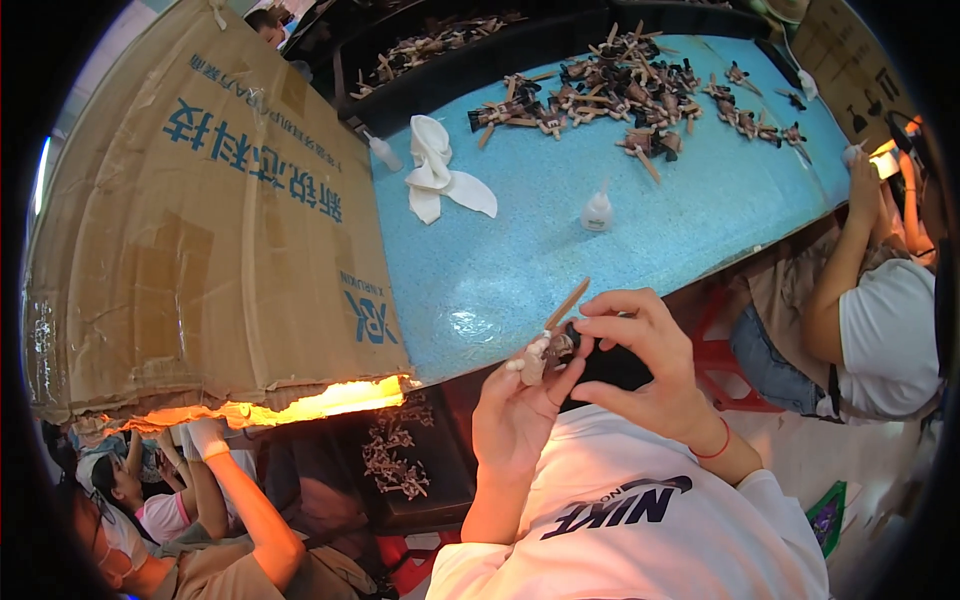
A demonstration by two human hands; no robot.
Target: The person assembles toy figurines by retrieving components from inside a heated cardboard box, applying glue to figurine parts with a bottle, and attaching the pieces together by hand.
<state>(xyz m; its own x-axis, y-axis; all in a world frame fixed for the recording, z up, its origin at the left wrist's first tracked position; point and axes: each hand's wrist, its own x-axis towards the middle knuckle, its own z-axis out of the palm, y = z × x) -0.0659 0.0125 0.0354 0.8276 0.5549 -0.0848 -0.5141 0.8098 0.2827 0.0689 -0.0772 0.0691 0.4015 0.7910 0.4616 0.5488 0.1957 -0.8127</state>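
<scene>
Just past the front edge of the blue tabletop, my left hand [512, 420] pinches a small figurine [538, 362] with a pale lower part and a dark brown body. A flat wooden-coloured stick [568, 303] juts up from it. My right hand [655, 365] curves around the figurine's dark end, thumb and fingers apart. Its fingertips are close to that end; whether they touch it I cannot tell. A small white squeeze bottle [597, 210] with a thin nozzle stands on the table beyond my hands.
Many similar figurines [630, 90] lie heaped at the table's far side. A black bin [375, 112] behind holds more. A white cloth [430, 170] and another bottle [383, 152] lie at left. A large cardboard box [200, 230] walls the left side. Co-workers [890, 330] sit at both sides.
</scene>
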